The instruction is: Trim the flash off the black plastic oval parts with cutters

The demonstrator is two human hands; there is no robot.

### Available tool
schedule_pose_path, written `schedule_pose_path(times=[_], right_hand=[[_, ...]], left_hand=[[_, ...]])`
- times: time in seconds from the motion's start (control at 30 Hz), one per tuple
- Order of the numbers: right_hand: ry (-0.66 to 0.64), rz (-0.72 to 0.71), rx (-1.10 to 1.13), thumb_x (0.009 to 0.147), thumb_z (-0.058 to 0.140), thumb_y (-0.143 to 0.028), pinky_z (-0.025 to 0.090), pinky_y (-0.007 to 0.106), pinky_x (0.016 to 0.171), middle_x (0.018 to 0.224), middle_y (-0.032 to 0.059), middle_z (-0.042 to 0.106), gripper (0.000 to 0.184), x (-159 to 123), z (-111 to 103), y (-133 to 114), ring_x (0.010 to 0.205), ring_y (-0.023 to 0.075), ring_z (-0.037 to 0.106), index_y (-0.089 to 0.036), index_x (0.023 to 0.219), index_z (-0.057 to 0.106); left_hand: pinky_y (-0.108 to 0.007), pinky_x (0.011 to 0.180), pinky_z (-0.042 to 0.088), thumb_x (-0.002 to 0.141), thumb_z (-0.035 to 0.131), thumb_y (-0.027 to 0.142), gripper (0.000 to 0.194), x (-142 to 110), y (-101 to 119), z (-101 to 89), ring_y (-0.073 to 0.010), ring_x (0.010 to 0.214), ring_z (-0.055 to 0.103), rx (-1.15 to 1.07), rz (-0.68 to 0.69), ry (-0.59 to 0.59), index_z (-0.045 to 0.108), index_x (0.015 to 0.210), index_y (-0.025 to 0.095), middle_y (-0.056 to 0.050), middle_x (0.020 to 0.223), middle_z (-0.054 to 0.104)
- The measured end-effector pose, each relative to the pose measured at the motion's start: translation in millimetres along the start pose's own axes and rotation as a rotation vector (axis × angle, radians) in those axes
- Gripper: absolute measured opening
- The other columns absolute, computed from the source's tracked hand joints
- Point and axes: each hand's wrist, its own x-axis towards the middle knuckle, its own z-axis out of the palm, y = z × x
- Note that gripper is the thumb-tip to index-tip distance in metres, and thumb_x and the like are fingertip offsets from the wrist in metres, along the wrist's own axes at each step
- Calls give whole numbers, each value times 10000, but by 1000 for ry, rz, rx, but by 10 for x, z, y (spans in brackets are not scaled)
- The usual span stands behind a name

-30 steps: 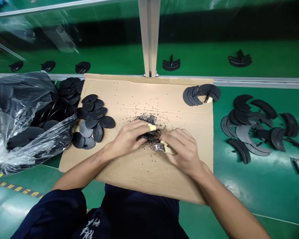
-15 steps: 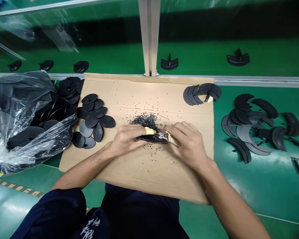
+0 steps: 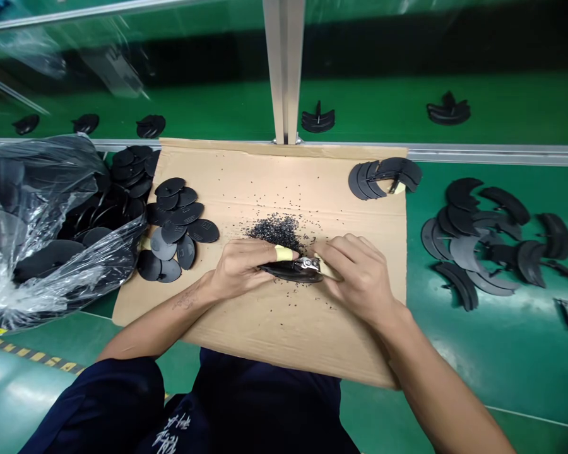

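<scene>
My left hand (image 3: 243,268), with yellow tape on one finger, is closed around a flat black plastic piece (image 3: 291,272) held just above the cardboard sheet (image 3: 265,321). My right hand (image 3: 360,277) grips a small trimming tool with a metal tip and a pale handle (image 3: 315,265), its tip pressed to the piece's edge. A heap of small black shavings (image 3: 277,228) lies on the cardboard just beyond my hands.
Black oval pieces (image 3: 177,230) spill from a clear plastic bag (image 3: 42,227) at the left. Curved black parts (image 3: 487,243) are spread on the green bench at the right, and a few (image 3: 383,176) at the cardboard's far right corner. Behind an aluminium post (image 3: 284,69), a green belt carries more parts (image 3: 318,120).
My right hand has shifted up and right, and the tool now meets the piece's right end. The parts on the belt have drifted left.
</scene>
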Motion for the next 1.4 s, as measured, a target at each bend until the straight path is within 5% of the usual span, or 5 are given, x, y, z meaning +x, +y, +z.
schedule_pose_path(times=[0.37,0.73,0.93,1.13,1.4], right_hand=[[5,-61,-262,906,504,-39,339,326,570,658,5,634,235,13,-77,-77,622,153,493,-201,929,672],[14,119,12,920,488,-97,393,293,584,715,16,646,223,0,-42,-28,645,143,545,-189,941,690],[-49,19,-99,877,504,-97,403,329,654,811,59,683,236,48,-30,15,746,203,562,-175,1036,660],[56,5,-59,927,520,-208,405,342,622,821,79,672,176,39,60,171,694,223,558,-172,1055,636],[-39,25,-79,831,597,-97,432,337,677,879,72,685,268,0,77,49,779,230,592,-163,1089,627]], left_hand=[[-237,682,621,912,711,245,231,-19,15,48,-137,797,756,8,8,39,706,1142,218,-37,893,793],[-251,649,554,962,633,268,164,125,23,-88,-126,704,680,111,87,-32,694,1097,195,-21,760,720],[-306,735,528,1007,492,230,178,153,69,-150,-170,807,618,278,49,-259,654,1064,181,-61,892,688],[-323,769,475,1056,349,449,409,566,-165,-843,-201,833,574,628,-168,-276,628,1000,157,-72,902,649],[-469,1054,392,976,458,302,379,1211,-1241,-1663,-340,1167,537,911,-655,-225,586,1269,97,-183,1191,642]])
